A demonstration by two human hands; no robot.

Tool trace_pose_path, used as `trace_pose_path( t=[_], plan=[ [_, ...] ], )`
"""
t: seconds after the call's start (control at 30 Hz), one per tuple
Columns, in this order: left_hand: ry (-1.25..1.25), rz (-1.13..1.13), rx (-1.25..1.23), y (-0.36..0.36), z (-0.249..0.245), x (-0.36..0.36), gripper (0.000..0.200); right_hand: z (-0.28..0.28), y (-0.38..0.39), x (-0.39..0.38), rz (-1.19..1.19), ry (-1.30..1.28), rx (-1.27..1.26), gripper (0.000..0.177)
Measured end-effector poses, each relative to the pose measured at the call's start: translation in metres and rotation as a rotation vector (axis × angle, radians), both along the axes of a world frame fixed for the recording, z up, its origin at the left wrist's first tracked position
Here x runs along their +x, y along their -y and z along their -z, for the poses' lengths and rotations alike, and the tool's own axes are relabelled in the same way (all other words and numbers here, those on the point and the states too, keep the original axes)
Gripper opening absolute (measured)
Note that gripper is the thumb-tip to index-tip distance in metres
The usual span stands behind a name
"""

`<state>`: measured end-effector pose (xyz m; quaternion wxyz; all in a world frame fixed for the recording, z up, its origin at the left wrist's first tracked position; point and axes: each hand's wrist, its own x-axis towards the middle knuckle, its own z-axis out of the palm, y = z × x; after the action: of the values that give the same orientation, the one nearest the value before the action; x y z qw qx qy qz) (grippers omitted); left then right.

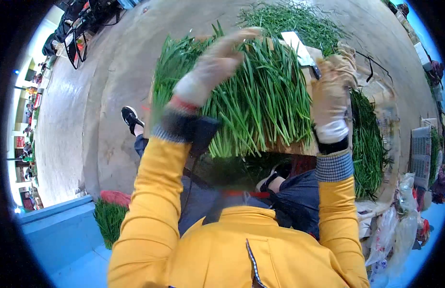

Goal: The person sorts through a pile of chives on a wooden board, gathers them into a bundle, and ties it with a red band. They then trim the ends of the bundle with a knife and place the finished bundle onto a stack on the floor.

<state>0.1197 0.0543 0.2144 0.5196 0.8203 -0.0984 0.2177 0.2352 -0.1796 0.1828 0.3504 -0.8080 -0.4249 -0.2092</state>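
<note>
A thick layer of long green chive-like stalks (pixel 261 91) covers a low board (pixel 304 148) in front of me, pale cut ends toward me. My left hand (pixel 208 72), in a pale glove, is over the left part of the stalks. Its fingers stretch out and its thumb stands apart; motion smears it. My right hand (pixel 332 91), also gloved, is at the board's right edge beside a cleaver (pixel 299 49). The cleaver's dark handle meets the glove's side. Blur hides the right fingers, so a grip on the handle cannot be made out.
Loose greens (pixel 294 21) lie on the floor beyond the board. More greens (pixel 366 144) are heaped at its right. Plastic bags (pixel 390 235) and a grey crate (pixel 420 153) stand at the right. A blue ledge (pixel 59 225) and a bundle of greens (pixel 109 221) are at lower left.
</note>
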Motion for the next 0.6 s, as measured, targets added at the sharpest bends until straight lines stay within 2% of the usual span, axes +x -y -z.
trace_pose_path(
  t=[0.07, 0.13, 0.2, 0.27, 0.3, 0.33, 0.37, 0.43, 0.47, 0.5, 0.53, 0.57, 0.6],
  plan=[
    [-0.020, -0.369, -0.182, -0.031, 0.016, -0.046, 0.051, 0.011, -0.018, -0.029, -0.140, -1.184, 0.391, 0.021],
    [0.029, -0.603, -0.038, -0.034, 0.045, -0.092, 0.037, 0.055, -0.014, -0.077, -0.403, -0.209, -0.112, 0.023],
    [-0.254, -0.693, -0.110, 0.003, 0.058, -0.125, 0.039, 0.053, -0.025, -0.124, -0.348, -0.418, -0.474, 0.029],
    [-0.185, -0.651, -0.388, 0.029, 0.117, -0.141, 0.044, 0.077, -0.035, -0.134, -0.334, -0.408, -0.587, 0.030],
    [-0.154, -0.675, -0.336, 0.040, 0.124, -0.143, 0.046, 0.084, -0.039, -0.134, -0.321, -0.425, -0.608, 0.028],
    [-0.123, -0.696, -0.283, 0.047, 0.127, -0.142, 0.048, 0.090, -0.040, -0.131, -0.323, -0.417, -0.608, 0.028],
    [-0.062, -0.710, -0.240, 0.046, 0.129, -0.139, 0.050, 0.096, -0.039, -0.129, -0.316, -0.460, -0.494, 0.027],
    [-0.060, -0.753, -0.337, 0.042, 0.128, -0.130, 0.051, 0.108, -0.034, -0.123, -0.266, -0.520, -0.275, 0.023],
    [-0.061, -0.789, -0.427, 0.040, 0.126, -0.122, 0.052, 0.102, -0.034, -0.119, -0.216, -0.764, -0.291, 0.023],
    [0.002, -0.764, -0.413, 0.042, 0.115, -0.111, 0.054, 0.105, -0.035, -0.117, -0.222, -0.607, -0.226, 0.024],
    [0.042, -0.762, -0.292, 0.048, 0.105, -0.100, 0.056, 0.110, -0.035, -0.119, -0.216, -0.457, -0.165, 0.025],
    [0.043, -0.737, -0.298, 0.056, 0.098, -0.085, 0.056, 0.093, -0.039, -0.123, -0.262, -0.608, -0.314, 0.025],
    [0.093, -0.649, -0.195, 0.063, 0.092, -0.068, 0.058, 0.092, -0.039, -0.128, -0.361, -0.431, -0.277, 0.026]
  ],
)
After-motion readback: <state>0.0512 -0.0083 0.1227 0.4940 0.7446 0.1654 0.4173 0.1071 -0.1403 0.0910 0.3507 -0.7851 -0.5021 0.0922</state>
